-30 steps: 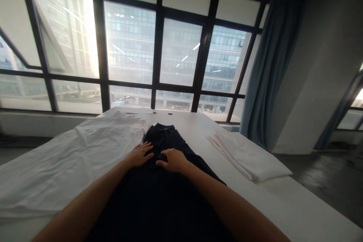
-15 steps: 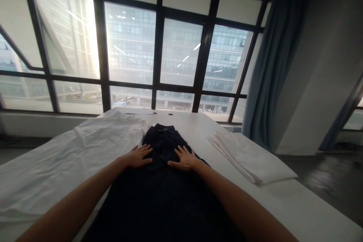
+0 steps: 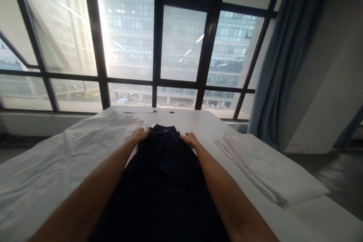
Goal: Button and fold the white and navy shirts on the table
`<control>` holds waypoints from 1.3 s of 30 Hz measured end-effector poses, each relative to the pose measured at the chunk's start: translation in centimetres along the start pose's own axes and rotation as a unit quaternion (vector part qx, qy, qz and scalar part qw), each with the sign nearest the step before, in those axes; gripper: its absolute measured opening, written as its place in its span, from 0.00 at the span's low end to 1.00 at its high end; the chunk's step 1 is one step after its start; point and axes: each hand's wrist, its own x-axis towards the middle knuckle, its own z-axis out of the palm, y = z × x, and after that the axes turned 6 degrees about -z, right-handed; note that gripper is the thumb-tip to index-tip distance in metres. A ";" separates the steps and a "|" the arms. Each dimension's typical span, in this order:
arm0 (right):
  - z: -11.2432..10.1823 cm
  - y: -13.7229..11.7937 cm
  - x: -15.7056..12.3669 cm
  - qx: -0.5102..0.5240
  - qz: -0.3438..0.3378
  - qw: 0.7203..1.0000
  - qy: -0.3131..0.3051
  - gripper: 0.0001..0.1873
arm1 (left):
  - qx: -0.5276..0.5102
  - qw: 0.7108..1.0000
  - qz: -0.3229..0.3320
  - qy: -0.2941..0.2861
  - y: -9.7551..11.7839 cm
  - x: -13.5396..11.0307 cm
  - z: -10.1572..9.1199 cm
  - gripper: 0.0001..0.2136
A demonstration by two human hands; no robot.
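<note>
A dark navy collared shirt (image 3: 167, 166) lies lengthwise on the white table (image 3: 195, 121), its collar at the far end toward the windows. My left hand (image 3: 140, 134) is closed on the shirt's left shoulder, thumb on top. On the opposite shoulder, my right hand (image 3: 189, 139) pinches the edge of the cloth. Both arms stretch forward along the sides of the shirt. The lower part of the shirt is very dark, so its hem cannot be made out.
Wrinkled white cloth (image 3: 73, 155) covers the left of the table. A folded white cloth (image 3: 269, 170) lies on the right side. Behind the table stand large black-framed windows (image 3: 181, 45), with a blue curtain (image 3: 286, 68) at the right.
Both hands have moved from lying flat on the shirt's chest, fingers spread, up and outward to its shoulders, where they now grip the cloth. The view has shifted slightly.
</note>
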 end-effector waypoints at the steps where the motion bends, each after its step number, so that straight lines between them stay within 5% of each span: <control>1: 0.4 0.1 0.7 0.022 0.005 1.000 0.004 0.30 | -0.001 1.000 -0.016 -0.005 0.2 0.6 0.2 0.25; 7: 1.2 0.1 3.5 0.058 -0.027 0.998 0.003 0.18 | -0.025 0.999 -0.015 -0.028 1.2 1.9 -0.3 0.14; 12: 0.3 -0.1 3.4 0.004 -0.079 0.994 0.075 0.22 | -0.046 0.997 0.027 0.056 1.5 1.8 -0.6 0.18; 16: 0.1 -0.9 0.6 -0.133 -0.045 0.990 0.012 0.32 | 0.002 0.995 0.029 0.095 1.8 -0.7 0.2 0.25; 18: -0.2 -1.3 -1.7 -0.194 -0.069 0.978 -0.023 0.34 | 0.057 0.988 0.094 0.107 1.5 -3.0 0.6 0.28; 21: -0.9 -1.3 -5.6 -0.242 -0.148 0.956 -0.077 0.35 | 0.126 0.967 0.213 0.056 -0.1 -6.9 1.1 0.31; 25: -1.0 -0.3 -10.2 -0.252 -0.150 0.943 -0.158 0.43 | 0.169 0.958 0.229 -0.033 -3.0 -10.8 2.4 0.37; 32: -1.3 -0.3 -12.5 -0.259 -0.137 0.943 -0.155 0.45 | 0.184 0.960 0.209 -0.039 -3.3 -13.0 2.2 0.36; 39: -1.8 0.6 -16.4 -0.232 -0.162 0.949 -0.139 0.46 | 0.161 0.951 0.262 -0.038 -4.7 -17.1 2.6 0.34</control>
